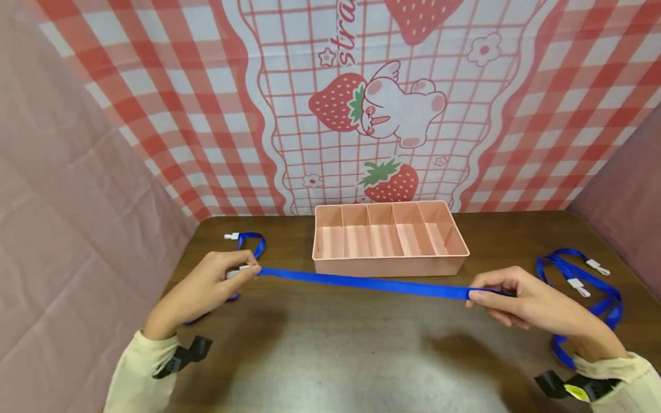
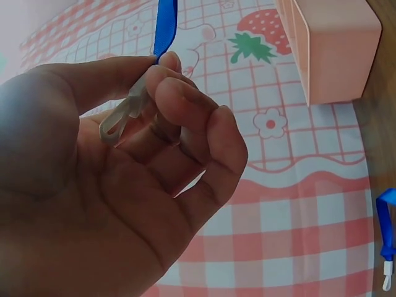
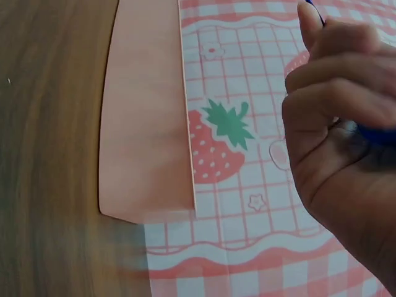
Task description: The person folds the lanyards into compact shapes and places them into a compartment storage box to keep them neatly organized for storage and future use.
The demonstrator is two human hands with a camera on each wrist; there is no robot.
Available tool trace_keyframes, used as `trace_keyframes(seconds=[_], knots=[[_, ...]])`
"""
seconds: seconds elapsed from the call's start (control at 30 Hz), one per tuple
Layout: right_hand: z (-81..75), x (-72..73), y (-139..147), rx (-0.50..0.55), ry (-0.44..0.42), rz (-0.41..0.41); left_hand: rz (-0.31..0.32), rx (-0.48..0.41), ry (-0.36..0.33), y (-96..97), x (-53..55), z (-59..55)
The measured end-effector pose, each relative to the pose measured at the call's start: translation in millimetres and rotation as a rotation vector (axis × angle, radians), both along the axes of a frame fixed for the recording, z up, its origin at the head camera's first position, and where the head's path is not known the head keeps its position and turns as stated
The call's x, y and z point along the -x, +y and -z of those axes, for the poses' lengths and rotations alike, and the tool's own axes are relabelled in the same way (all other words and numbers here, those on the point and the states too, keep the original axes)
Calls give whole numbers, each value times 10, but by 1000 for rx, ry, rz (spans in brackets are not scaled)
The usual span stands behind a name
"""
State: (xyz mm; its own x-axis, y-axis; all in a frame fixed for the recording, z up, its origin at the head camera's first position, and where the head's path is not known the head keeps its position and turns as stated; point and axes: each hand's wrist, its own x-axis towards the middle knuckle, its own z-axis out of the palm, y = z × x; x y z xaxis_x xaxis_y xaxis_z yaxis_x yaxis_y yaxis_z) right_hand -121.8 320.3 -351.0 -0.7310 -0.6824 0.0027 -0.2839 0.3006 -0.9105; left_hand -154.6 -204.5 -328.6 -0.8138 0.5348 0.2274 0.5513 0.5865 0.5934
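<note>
A blue lanyard (image 1: 361, 281) is stretched nearly straight between the two hands, above the table and in front of the pink box. My left hand (image 1: 219, 281) pinches its left end between thumb and fingertips. In the left wrist view a whitish plastic clip (image 2: 120, 117) hangs inside the curl of that hand's fingers. At the other end, my right hand (image 1: 521, 301) pinches the strap between thumb and index finger. Some blue strap shows within the right palm in the right wrist view, mostly hidden by the fingers.
A pink box (image 1: 389, 265) with several compartments stands at the back of the wooden table (image 1: 330, 355). Another blue lanyard (image 1: 253, 238) with a white clip lies behind the left hand. More blue lanyard strap (image 1: 611, 298) with white clips lies at the right.
</note>
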Motion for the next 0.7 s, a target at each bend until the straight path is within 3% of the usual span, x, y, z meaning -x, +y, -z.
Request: trace_keyframes(seconds=[0.2,0.33,0.5,0.7], knots=[[-31,-6,166,63,-9,-28,-22,-11,-46,-59,-28,-41],[-29,23,256,114,-61,-25,-3,-36,-33,-98,-50,-68],[-32,17,306,112,-99,116,43,-35,-50,-87,-56,-87],[-58,10,407,44,48,311,54,-35,-125,-74,-60,-72]])
